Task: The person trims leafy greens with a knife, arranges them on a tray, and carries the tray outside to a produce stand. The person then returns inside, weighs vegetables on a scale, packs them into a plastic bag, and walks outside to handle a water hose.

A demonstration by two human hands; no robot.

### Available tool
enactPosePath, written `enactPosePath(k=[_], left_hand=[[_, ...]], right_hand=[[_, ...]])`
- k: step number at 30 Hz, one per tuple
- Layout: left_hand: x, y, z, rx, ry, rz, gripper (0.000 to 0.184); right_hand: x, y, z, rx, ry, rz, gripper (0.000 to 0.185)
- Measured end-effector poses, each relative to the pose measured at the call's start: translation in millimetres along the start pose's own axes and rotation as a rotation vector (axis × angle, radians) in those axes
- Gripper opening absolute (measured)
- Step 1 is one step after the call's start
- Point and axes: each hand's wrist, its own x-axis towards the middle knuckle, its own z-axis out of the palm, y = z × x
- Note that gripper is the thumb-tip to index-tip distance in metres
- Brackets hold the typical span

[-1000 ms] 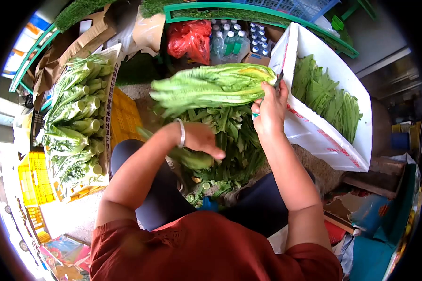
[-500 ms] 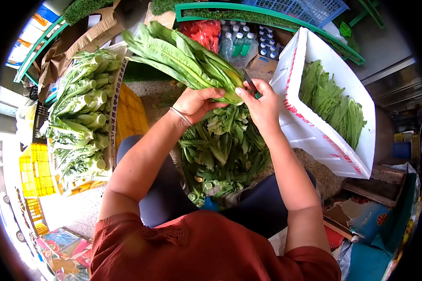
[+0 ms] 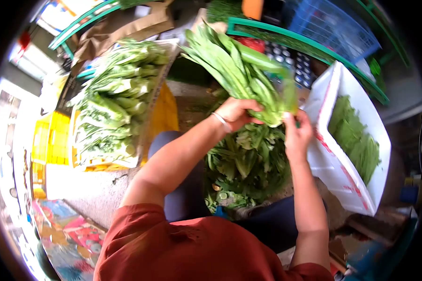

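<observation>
Head view shows, well left of the foam box (image 3: 330,161), a carton (image 3: 158,94) with stacked lettuces (image 3: 119,105). Bare floor (image 3: 186,100) gives small room past the carton's edge. Left hand (image 3: 239,112) has its fingers clamped on the held lettuce (image 3: 248,77), just left of the foam box; its long axis slants, leaves pointing up-left, cut end toward the foam box. Right hand (image 3: 297,136) touches this end; whether its fingers clamp, I cannot tell. Inside the foam box lie green leaves (image 3: 354,136).

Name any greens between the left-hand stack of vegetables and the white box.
Between them, in the head view: a held leafy bunch and, below it, a leaf heap.
</observation>
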Motion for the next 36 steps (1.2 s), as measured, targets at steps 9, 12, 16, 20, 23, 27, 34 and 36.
enactPosePath(k=[9, 12, 16, 20, 23, 27, 34, 36], left_hand=[[-8, 21, 4, -0.021, 0.179, 0.105, 0.02], [-15, 20, 10, 0.14, 0.199, 0.132, 0.026], [-26, 28, 25, 0.028, 0.17, 0.109, 0.029], [-30, 42, 19, 0.119, 0.253, 0.113, 0.031], [-36, 61, 14, 0.049, 0.278, 0.201, 0.056], [-34, 55, 3, 0.257, 0.669, 0.765, 0.068], [-92, 96, 6, 0.817, 0.805, 1.32, 0.056], [-91, 99, -2, 0.8, 0.798, 1.392, 0.056]], right_hand=[[0, -26, -10, -0.089, -0.168, 0.779, 0.035], [-1, -29, -1, 0.265, -0.191, 0.692, 0.056], [0, -30, 17, 0.211, -0.396, 0.449, 0.052], [18, -31, 35, 0.495, -0.308, 0.613, 0.052], [46, -18, 55, 0.724, -0.247, 0.751, 0.041], [98, -23, 122, 1.034, -0.432, 0.744, 0.033], [181, -36, 287, 1.128, -0.733, 0.643, 0.026], [191, -25, 343, 1.069, -0.821, 0.657, 0.023]])
